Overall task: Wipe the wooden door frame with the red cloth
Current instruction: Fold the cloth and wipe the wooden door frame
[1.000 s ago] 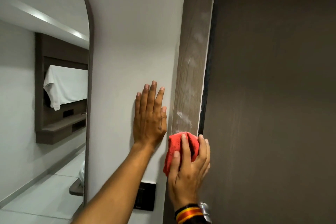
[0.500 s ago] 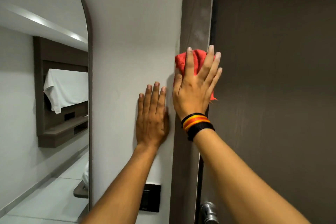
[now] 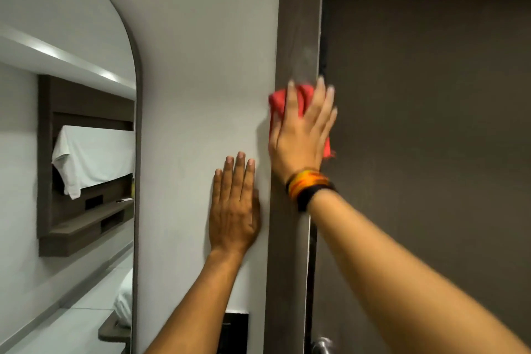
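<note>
On tall dark grey-brown wooden door frame, matte grain, right hand pressing crumpled red cloth flat, fingers spread over it. Left hand lying open, palm flat, touching smooth white wall beside frame. Arched mirror standing further left. Striped wristbands circling right wrist.

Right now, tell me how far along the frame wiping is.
Done: the door frame below the right hand shows no pale smears. In hand: the right hand presses the red cloth flat on the frame, blurred mid-stroke, while the left hand braces open on the white wall. Left: a faint pale patch sits on the frame above the cloth, and the top runs out of view.
</note>
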Action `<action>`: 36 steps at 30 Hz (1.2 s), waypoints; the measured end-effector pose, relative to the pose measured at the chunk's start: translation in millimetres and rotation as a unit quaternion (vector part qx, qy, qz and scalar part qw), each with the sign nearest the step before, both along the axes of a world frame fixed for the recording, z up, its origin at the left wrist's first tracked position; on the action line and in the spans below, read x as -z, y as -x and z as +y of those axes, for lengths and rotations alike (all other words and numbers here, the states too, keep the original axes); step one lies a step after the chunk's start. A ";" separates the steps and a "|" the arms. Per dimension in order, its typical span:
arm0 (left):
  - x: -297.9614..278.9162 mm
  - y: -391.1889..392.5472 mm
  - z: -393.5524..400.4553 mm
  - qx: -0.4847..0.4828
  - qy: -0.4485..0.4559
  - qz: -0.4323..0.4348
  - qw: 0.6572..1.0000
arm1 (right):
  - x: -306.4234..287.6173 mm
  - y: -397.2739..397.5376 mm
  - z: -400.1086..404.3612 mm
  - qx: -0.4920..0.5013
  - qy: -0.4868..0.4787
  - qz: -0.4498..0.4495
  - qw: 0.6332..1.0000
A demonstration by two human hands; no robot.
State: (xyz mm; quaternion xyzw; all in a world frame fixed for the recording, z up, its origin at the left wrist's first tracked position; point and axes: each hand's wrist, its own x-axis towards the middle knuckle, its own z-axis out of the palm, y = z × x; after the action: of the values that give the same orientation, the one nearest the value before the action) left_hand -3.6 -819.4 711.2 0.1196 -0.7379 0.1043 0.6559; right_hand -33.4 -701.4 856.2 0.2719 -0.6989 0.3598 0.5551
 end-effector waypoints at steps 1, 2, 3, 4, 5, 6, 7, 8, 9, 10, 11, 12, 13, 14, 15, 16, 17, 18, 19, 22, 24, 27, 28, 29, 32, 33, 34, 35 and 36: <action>0.1 -0.6 0.3 0.004 -0.001 0.001 1.000 | -33.0 0.1 1.8 -0.004 -0.002 0.001 1.000; 0.3 -1.5 0.2 0.003 -0.002 -0.001 1.000 | -57.9 0.4 3.9 -0.001 -0.004 -0.003 1.000; 0.6 -1.9 0.6 0.000 -0.002 -0.004 1.000 | -73.0 0.5 5.9 0.004 -0.007 -0.005 1.000; 0.5 -2.0 1.1 -0.004 -0.002 -0.005 1.000 | -77.4 1.3 6.3 0.007 -0.010 -0.004 1.000; 1.0 -2.3 2.1 -0.004 -0.003 -0.006 1.000 | -70.6 1.5 6.8 0.008 -0.011 0.000 1.000; 0.6 -2.1 2.3 -0.003 -0.002 -0.006 1.000 | -54.6 0.9 6.7 0.008 -0.009 0.003 1.000; 0.3 -1.8 3.4 -0.001 -0.002 -0.007 1.000 | -30.8 -0.9 7.7 0.008 -0.006 0.003 1.000; -0.1 -1.8 3.8 -0.002 -0.003 -0.008 1.000 | -3.2 -2.6 7.7 0.009 -0.005 0.002 1.000; -0.7 -1.8 3.3 -0.007 -0.005 -0.011 1.000 | 23.8 -4.4 7.9 0.010 -0.010 -0.005 1.000; -1.8 -1.5 3.0 -0.012 -0.006 -0.012 1.000 | 43.9 -5.7 8.7 0.010 -0.018 -0.014 1.000; -0.9 -1.6 2.7 -0.016 -0.007 -0.012 1.000 | 54.0 -5.4 8.8 0.007 -0.024 -0.023 0.999; -2.1 -0.5 1.8 -0.015 -0.003 -0.011 1.000 | 49.6 -3.6 8.1 0.003 -0.024 -0.027 0.999; -1.1 -0.5 1.2 -0.009 -0.003 -0.010 1.000 | 36.8 -3.1 6.9 0.005 -0.021 -0.028 0.999; -0.7 -0.3 0.2 -0.002 -0.003 -0.009 1.000 | 17.0 -3.4 5.6 0.012 -0.019 -0.025 0.999; -0.5 0.7 -1.0 -0.001 -0.001 -0.007 1.000 | -9.0 -2.9 4.1 0.017 -0.019 -0.017 1.000; 0.5 1.0 -1.3 -0.006 -0.002 -0.005 1.000 | -38.4 -2.1 3.2 0.014 -0.025 -0.013 0.999; 0.6 1.9 -1.9 -0.011 -0.003 -0.005 1.000 | -69.8 -0.6 3.9 0.007 -0.035 -0.012 0.999; 0.7 2.6 -1.6 -0.012 -0.005 -0.006 1.000 | -101.2 0.5 7.1 0.005 -0.048 -0.011 0.999; 0.8 2.8 -1.6 -0.012 -0.007 -0.007 1.000 | -130.9 1.0 11.3 0.005 -0.060 -0.010 0.998; 1.7 3.6 -2.3 -0.013 -0.011 -0.014 1.000 | -191.3 -0.3 23.0 0.004 -0.089 -0.027 0.996; 2.3 4.2 -2.7 -0.013 -0.012 -0.013 1.000 | -194.5 -1.8 24.8 -0.001 -0.094 -0.031 0.995; 4.7 4.2 -1.6 -0.015 -0.004 -0.014 1.000 | -144.8 0.2 25.4 -0.019 -0.075 -0.008 0.997; 5.1 3.9 -0.4 -0.017 -0.003 -0.014 1.000 | -117.6 1.7 24.9 -0.024 -0.069 -0.001 0.997; 4.1 3.6 0.8 -0.017 -0.006 -0.011 1.000 | -87.9 2.3 23.5 -0.029 -0.062 0.002 0.998; 1.6 -1.8 7.4 -0.013 -0.014 -0.018 1.000 | 7.9 -0.6 22.0 -0.021 -0.052 -0.009 0.998; 0.8 -4.1 8.9 -0.011 -0.014 -0.026 1.000 | 39.1 -1.8 21.4 -0.018 -0.054 -0.021 0.998; 0.2 -6.2 9.9 -0.002 -0.019 -0.035 0.999 | 67.8 -2.5 20.3 -0.017 -0.060 -0.035 0.997; -0.9 -10.0 12.6 0.015 -0.031 -0.046 0.998 | 93.7 -4.0 21.5 -0.018 -0.067 -0.049 0.996; -2.4 -13.8 15.2 0.036 -0.047 -0.059 0.997 | 115.3 -5.3 22.5 -0.022 -0.076 -0.063 0.995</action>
State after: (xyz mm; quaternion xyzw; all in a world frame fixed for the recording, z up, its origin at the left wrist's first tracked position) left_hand 10.2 -804.2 713.6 0.1178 -0.7831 0.0526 0.6084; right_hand -28.0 -678.9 740.9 0.3055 -0.7518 0.3339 0.4796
